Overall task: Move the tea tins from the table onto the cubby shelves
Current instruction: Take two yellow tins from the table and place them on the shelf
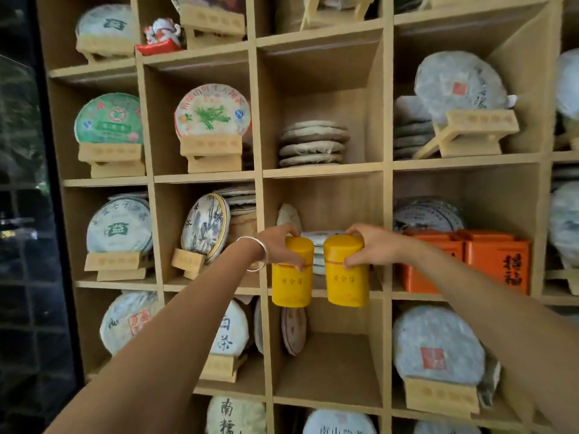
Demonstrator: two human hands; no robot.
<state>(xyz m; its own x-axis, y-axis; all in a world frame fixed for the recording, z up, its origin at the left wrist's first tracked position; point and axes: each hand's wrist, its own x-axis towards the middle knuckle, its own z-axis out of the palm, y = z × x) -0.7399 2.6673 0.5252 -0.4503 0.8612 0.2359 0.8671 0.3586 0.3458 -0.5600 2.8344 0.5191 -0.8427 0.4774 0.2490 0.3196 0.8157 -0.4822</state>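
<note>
Two yellow tea tins are held side by side in front of the wooden cubby shelves point(322, 173). My left hand point(277, 245) grips the lid of the left yellow tin point(292, 283). My right hand point(368, 245) grips the lid of the right yellow tin point(346, 285). Both tins stand upright at the mouth of the middle cubby, their bases level with its front shelf edge point(376, 294). Whether they rest on the shelf I cannot tell. A stack of wrapped tea cakes point(319, 245) lies behind them in that cubby.
Orange tea boxes point(463, 261) fill the cubby to the right. Round wrapped tea cakes on wooden stands point(205, 233) sit in the cubbies to the left, above and below. A dark window point(22, 214) borders the shelves on the left. A silver bangle point(260, 253) is on my left wrist.
</note>
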